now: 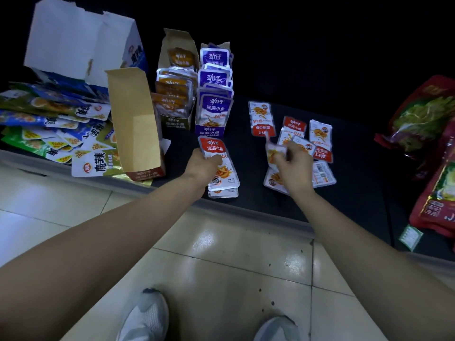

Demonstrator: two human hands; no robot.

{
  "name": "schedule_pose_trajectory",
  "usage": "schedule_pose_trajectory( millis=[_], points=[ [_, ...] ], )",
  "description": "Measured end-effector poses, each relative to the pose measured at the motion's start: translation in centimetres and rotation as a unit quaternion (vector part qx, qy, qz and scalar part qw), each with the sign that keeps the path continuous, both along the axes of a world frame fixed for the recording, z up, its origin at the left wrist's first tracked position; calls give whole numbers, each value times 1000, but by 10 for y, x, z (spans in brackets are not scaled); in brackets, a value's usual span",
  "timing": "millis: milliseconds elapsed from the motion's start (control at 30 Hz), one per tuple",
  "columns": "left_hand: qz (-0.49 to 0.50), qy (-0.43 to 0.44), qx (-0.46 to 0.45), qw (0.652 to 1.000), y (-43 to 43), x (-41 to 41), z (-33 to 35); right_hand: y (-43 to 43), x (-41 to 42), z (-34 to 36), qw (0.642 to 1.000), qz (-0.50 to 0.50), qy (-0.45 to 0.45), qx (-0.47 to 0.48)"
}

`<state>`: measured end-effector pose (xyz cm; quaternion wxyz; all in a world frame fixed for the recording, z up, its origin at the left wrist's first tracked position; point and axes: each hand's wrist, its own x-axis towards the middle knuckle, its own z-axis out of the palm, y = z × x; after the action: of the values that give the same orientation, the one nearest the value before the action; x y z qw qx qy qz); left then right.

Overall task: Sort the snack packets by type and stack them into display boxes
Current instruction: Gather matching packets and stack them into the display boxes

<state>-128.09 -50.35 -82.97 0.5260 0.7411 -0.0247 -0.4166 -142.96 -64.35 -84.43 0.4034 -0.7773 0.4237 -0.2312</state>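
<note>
- The left hand [203, 166] grips a small stack of red packets [221, 168], fingers curled round its upper half, at the front edge of the dark shelf [357, 168]
- The right hand [294, 168] pinches a single red packet [273, 153] (blurred, so its print cannot be read) over the loose red packets [320, 140], which lie scattered on the shelf, some face up and some face down
- Just behind the left hand stands the purple display box [209, 130], filled with upright purple packets [215, 107]
- Against its left side is the brown display box [175, 124], holding orange-labelled packets [172, 94]
- Left of those, a kraft-lined box [134, 124] stands open with nothing inside
- Further left, a heap of blue and green packets [49, 119] lies before a tall white carton [73, 38]
- Large red bags [433, 212] lie at the far right
- Two grey shoes [147, 316] stand on the tiled floor [221, 254]
</note>
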Motion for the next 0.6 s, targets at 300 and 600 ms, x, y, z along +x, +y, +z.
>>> schedule_pose_trajectory(
  millis=[300, 600],
  points=[
    [-2, 113, -30, 993, -35, -20, -13, 5, -13, 11, 897, -80, -138, 411],
    [22, 161, -105, 981, -39, -20, -12, 16, -8, 14, 942, 56, -20, 329]
  ],
)
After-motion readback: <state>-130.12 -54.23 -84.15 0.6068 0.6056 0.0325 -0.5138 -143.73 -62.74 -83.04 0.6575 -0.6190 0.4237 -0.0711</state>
